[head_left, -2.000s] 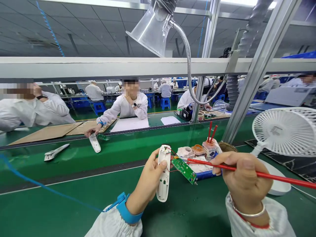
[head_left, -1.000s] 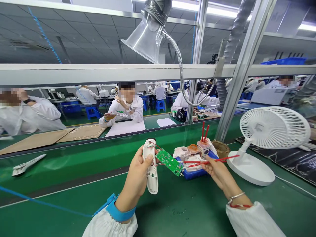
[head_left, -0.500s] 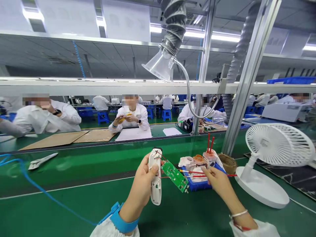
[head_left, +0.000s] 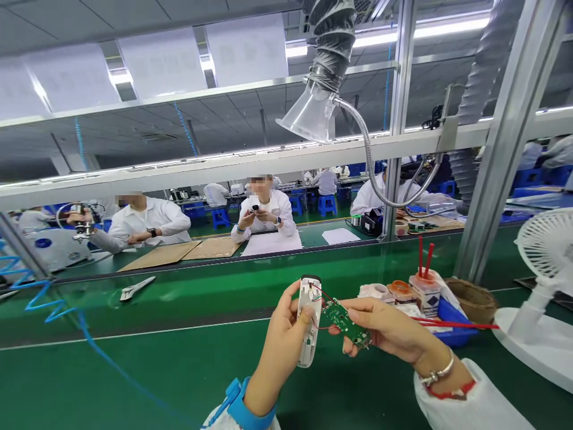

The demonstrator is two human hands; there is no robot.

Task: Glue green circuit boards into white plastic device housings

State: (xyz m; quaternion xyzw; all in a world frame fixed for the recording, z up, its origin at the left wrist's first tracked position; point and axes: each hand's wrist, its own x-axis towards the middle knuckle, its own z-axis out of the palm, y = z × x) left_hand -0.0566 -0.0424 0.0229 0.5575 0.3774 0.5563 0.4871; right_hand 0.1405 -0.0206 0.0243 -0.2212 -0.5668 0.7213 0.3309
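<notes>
My left hand [head_left: 282,340] grips a long white plastic housing [head_left: 308,334], upright, with its hollow inner side facing me and a dark cap at its top. Thin red wires run from the housing to a green circuit board [head_left: 342,322], which hangs just to its right. The thumb and fingers of my right hand [head_left: 385,325] are closed around the board's right side and cover part of it. Behind my right wrist, a blue tray [head_left: 459,334] holds small jars, and red-handled brushes [head_left: 452,323] lie across it.
A white fan [head_left: 532,316] stands at the right, near a brown round container [head_left: 472,298]. White tweezers-like tool [head_left: 136,288] lies at the left, beside a coiled blue cord [head_left: 85,328]. A clear extraction hood [head_left: 308,113] hangs overhead. Co-workers sit across the bench.
My right hand has let go of the brushes at the tray, moved left and taken hold of the circuit board. The view has turned left; my left hand still holds the housing.
</notes>
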